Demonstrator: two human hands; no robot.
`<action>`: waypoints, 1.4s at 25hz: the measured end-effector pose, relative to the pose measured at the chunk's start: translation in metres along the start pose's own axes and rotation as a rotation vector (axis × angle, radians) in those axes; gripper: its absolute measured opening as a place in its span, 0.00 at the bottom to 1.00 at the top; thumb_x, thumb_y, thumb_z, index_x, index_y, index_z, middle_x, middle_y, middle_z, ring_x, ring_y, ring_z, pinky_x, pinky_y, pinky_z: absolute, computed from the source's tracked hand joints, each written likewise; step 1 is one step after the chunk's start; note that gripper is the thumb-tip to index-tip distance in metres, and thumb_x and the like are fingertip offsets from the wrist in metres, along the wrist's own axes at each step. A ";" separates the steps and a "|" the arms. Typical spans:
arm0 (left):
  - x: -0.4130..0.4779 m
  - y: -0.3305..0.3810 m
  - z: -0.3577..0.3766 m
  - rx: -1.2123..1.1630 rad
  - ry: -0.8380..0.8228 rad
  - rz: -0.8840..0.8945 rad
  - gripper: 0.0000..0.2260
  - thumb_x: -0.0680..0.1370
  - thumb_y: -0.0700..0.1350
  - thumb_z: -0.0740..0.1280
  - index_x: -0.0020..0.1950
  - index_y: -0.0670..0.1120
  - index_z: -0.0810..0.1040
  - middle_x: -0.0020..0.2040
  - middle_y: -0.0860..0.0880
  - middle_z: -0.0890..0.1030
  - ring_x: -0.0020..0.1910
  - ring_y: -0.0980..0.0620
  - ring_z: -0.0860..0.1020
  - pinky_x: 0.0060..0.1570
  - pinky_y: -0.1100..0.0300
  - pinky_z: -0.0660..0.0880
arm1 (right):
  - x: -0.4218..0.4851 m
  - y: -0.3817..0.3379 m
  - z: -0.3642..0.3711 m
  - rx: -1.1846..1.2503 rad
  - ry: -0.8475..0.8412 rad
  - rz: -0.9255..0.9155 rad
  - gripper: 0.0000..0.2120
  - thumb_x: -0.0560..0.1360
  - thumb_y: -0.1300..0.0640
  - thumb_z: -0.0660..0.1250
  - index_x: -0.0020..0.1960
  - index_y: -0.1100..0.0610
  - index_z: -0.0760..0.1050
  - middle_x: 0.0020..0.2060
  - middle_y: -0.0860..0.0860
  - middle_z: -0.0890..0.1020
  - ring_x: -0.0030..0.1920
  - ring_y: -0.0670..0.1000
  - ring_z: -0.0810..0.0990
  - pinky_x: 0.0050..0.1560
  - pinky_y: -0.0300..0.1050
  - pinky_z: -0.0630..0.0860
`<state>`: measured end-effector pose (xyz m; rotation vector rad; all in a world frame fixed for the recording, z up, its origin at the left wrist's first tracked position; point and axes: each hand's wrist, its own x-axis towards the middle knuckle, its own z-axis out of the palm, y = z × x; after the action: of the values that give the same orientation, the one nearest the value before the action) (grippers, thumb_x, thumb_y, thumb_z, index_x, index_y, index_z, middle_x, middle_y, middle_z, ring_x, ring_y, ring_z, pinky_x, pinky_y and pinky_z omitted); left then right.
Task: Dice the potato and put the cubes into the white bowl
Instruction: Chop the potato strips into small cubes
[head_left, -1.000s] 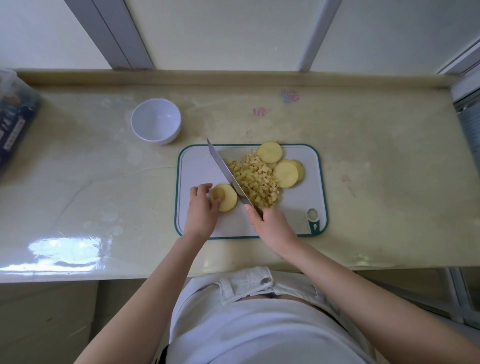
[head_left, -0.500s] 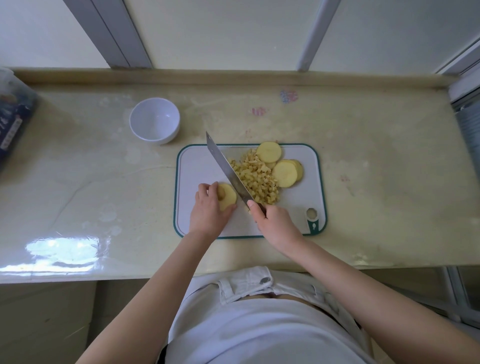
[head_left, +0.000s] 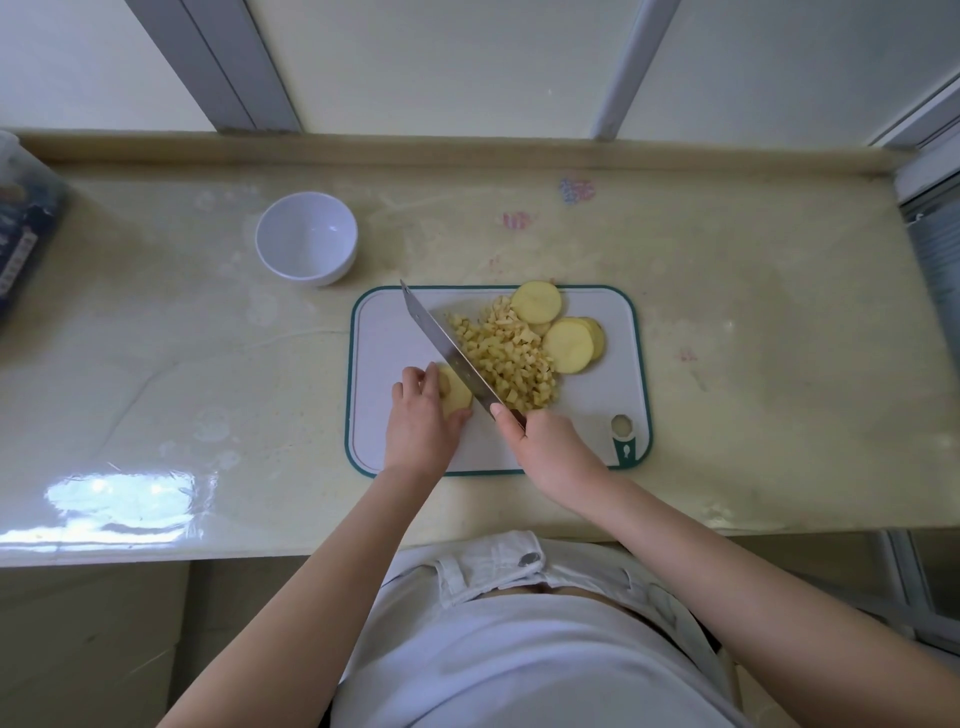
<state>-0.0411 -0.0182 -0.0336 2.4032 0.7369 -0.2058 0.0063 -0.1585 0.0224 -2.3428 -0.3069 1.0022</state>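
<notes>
On the white cutting board (head_left: 379, 332) with a green rim, my left hand (head_left: 421, 415) holds a round potato slice (head_left: 458, 399) down with curled fingers. My right hand (head_left: 550, 447) grips the handle of a long knife (head_left: 447, 351), whose blade lies against the right side of that slice. A heap of small potato cubes (head_left: 511, 358) sits right of the blade. Whole potato slices (head_left: 569, 345) lie at the board's far right, another round slice (head_left: 536, 302) behind them. The white bowl (head_left: 306, 238) stands empty on the counter, left of and behind the board.
The pale counter (head_left: 156, 364) runs left and right of the board, with a raised back ledge (head_left: 467, 150) under the window. A dark blue package (head_left: 23, 228) lies at the far left edge. The counter's front edge is near my body.
My left hand has slid further over the potato slice, covering more of it. The knife has shifted slightly left, blade now against the slice.
</notes>
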 end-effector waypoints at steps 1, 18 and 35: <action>0.000 0.000 0.001 -0.004 0.006 0.005 0.27 0.76 0.49 0.68 0.71 0.42 0.63 0.62 0.43 0.66 0.61 0.44 0.65 0.57 0.54 0.69 | 0.000 -0.002 -0.001 -0.004 -0.004 0.010 0.28 0.81 0.41 0.51 0.29 0.57 0.65 0.27 0.53 0.72 0.32 0.55 0.72 0.39 0.47 0.70; -0.002 -0.002 0.002 0.035 0.007 0.020 0.27 0.77 0.50 0.67 0.72 0.42 0.62 0.63 0.43 0.66 0.61 0.44 0.66 0.57 0.55 0.69 | 0.016 -0.002 0.013 0.048 0.023 0.024 0.26 0.82 0.45 0.54 0.28 0.56 0.62 0.24 0.51 0.67 0.27 0.51 0.66 0.33 0.44 0.63; -0.009 -0.001 -0.007 0.056 -0.007 0.078 0.25 0.77 0.50 0.65 0.70 0.44 0.63 0.65 0.46 0.67 0.61 0.46 0.69 0.49 0.55 0.72 | -0.003 0.007 -0.008 0.010 -0.012 0.046 0.26 0.81 0.42 0.54 0.30 0.58 0.63 0.27 0.52 0.69 0.28 0.53 0.67 0.30 0.44 0.63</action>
<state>-0.0496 -0.0172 -0.0261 2.4778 0.6405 -0.2053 0.0099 -0.1687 0.0238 -2.3452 -0.2536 1.0376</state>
